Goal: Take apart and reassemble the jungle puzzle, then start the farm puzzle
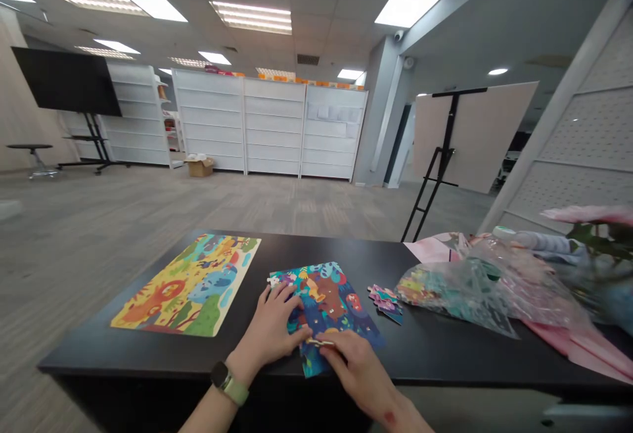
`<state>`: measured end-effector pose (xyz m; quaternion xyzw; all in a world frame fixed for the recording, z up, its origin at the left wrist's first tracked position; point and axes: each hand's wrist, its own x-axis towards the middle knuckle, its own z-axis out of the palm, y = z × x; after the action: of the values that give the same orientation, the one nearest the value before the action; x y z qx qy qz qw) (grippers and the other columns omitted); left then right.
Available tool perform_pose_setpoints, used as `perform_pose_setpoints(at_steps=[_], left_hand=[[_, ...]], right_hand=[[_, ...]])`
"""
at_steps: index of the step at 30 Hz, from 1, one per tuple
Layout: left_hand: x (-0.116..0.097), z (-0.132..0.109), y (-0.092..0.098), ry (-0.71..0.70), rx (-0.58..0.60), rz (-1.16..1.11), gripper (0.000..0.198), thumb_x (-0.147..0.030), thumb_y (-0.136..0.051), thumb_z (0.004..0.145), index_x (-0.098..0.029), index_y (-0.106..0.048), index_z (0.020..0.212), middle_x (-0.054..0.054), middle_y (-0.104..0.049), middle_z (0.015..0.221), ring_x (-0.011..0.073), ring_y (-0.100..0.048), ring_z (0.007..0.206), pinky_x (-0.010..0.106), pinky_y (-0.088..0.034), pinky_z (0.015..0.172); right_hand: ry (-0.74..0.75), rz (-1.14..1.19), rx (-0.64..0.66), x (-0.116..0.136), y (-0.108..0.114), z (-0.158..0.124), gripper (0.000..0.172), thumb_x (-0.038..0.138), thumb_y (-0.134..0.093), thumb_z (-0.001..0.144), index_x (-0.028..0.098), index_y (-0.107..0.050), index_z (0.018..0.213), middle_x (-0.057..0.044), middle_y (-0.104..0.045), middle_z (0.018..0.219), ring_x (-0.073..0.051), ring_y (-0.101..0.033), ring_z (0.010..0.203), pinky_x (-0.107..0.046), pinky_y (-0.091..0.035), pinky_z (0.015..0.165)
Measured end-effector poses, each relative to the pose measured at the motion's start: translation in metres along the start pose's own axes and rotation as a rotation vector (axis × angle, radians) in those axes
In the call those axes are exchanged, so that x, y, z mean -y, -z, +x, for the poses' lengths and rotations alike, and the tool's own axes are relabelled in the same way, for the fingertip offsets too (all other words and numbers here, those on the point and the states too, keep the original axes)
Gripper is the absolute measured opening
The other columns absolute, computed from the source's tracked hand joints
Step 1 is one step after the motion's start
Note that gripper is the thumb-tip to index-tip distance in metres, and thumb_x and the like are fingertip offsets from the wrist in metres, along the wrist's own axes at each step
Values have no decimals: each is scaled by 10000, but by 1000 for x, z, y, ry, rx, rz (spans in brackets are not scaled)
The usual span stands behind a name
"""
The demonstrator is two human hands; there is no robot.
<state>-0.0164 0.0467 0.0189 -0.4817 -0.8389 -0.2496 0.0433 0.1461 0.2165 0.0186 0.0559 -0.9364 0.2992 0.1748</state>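
Observation:
A partly joined blue jigsaw puzzle (pixel 329 294) with animal pictures lies in front of me on the black table. My left hand (pixel 274 321) rests over its left side, fingers spread and thumb reaching toward the piece at its lower part. Between the thumb and fingers of my right hand (pixel 359 364) is a puzzle piece (pixel 324 343), tilted so its pale edge shows, just above the puzzle's lower part. Its picture side is hidden. Right of the puzzle lies a small pile of loose puzzle pieces (pixel 386 301), apart from both hands.
A yellow animal picture puzzle (pixel 190 285) lies at the left of the black table (pixel 163 352). Clear plastic bags (pixel 459 291), one with colourful pieces inside, crowd the right side beside pink material (pixel 578 347) and a flower (pixel 593 215). An easel-like board (pixel 475 136) stands beyond.

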Motion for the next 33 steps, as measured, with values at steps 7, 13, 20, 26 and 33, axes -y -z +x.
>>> perform_pose_setpoints(at_steps=[7,13,20,26,33], left_hand=[[6,6,2,41,-58,57,89,-281,-718,916,-280,-719,1005,65,-499,1552,348,-347,1493,648,-256,1174],[-18,-1,8,-120,-33,-41,239,-224,-632,955,-277,-687,1181,65,-606,1442,301,-491,1384,513,-408,1132],[-55,-22,2,-211,206,-149,654,-595,-715,870,-419,-512,1466,40,-411,1622,400,-340,1486,665,-248,1198],[-44,-16,2,-247,288,-169,823,-812,-649,780,-403,-507,1480,58,-386,1636,393,-323,1506,645,-236,1215],[-32,-12,1,-228,259,-170,722,-529,-831,771,-312,-573,1409,79,-429,1611,350,-380,1487,569,-281,1230]], right_hand=[[-65,-228,110,-11,21,-3,520,388,-493,1032,269,-462,1537,-96,-469,1578,-304,-397,1481,-548,-352,1202],[-174,-367,99,-26,30,-22,587,427,-541,997,211,-464,1537,-130,-396,1614,-332,-367,1494,-562,-349,1206],[68,-313,115,-17,20,-56,474,232,-644,921,250,-630,1394,-104,-620,1442,-310,-563,1332,-474,-502,1085],[-20,-11,-43,-13,26,-31,315,277,-436,1059,250,-722,1186,-69,-766,1093,-205,-695,999,-323,-574,877],[-106,-155,23,-18,35,-10,426,419,-660,934,206,-696,1302,-129,-684,1345,-324,-577,1289,-511,-455,1107]])
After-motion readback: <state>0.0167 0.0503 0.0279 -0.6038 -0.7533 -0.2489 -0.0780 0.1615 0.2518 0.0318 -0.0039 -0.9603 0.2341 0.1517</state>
